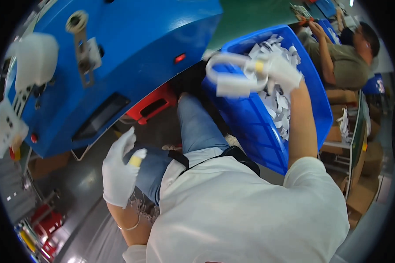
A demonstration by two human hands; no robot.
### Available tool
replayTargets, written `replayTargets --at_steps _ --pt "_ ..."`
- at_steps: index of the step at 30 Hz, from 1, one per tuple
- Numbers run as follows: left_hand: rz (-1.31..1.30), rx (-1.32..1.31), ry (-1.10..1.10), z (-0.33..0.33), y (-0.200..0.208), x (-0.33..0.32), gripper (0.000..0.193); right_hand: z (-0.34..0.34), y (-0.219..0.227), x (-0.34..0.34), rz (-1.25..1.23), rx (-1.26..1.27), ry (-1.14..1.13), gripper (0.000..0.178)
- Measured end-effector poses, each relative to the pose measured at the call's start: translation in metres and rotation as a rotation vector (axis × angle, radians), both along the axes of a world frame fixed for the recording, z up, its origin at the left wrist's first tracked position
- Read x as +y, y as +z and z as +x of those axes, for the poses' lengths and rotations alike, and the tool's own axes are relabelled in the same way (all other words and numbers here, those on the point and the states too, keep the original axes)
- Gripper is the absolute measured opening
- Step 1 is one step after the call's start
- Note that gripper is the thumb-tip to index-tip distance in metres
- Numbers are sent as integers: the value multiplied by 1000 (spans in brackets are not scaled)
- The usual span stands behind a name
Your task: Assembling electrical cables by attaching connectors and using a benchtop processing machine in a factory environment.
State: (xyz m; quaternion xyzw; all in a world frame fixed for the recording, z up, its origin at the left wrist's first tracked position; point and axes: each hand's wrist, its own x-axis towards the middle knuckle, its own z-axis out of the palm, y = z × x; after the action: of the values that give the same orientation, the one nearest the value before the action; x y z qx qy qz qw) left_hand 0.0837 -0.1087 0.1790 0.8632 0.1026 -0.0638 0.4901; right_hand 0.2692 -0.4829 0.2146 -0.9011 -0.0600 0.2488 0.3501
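My right hand [283,73], in a white glove with a yellow band on one finger, is raised over a blue plastic crate [250,127]. Its fingers are closed on a white looped strip [217,72], smeared by motion, from which a flat white piece [232,86] hangs. Inside the crate lies a heap of white curled strips [280,109]. Over my left thigh, my left hand [120,171], gloved the same way with a yellow band on the thumb, holds nothing, its fingers apart.
A blue machine [140,39] with a dark screen [101,116] and a metal arm [81,48] stands at the left. Below it is a red stool [151,105]. At the far right a co-worker [346,61] handles something; cardboard boxes [364,179] stand nearby.
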Motion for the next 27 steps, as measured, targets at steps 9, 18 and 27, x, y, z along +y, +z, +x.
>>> replayTargets --at_steps 9,18,27 --pt "-74 85 -135 -3 -3 -9 49 134 -82 -106 591 -267 -944 47" --pt "-53 130 -136 5 4 -13 47 64 -192 -56 -593 -207 -313 48" --pt "-210 109 -97 -5 7 -1 43 2 -132 -186 -78 381 -527 32"
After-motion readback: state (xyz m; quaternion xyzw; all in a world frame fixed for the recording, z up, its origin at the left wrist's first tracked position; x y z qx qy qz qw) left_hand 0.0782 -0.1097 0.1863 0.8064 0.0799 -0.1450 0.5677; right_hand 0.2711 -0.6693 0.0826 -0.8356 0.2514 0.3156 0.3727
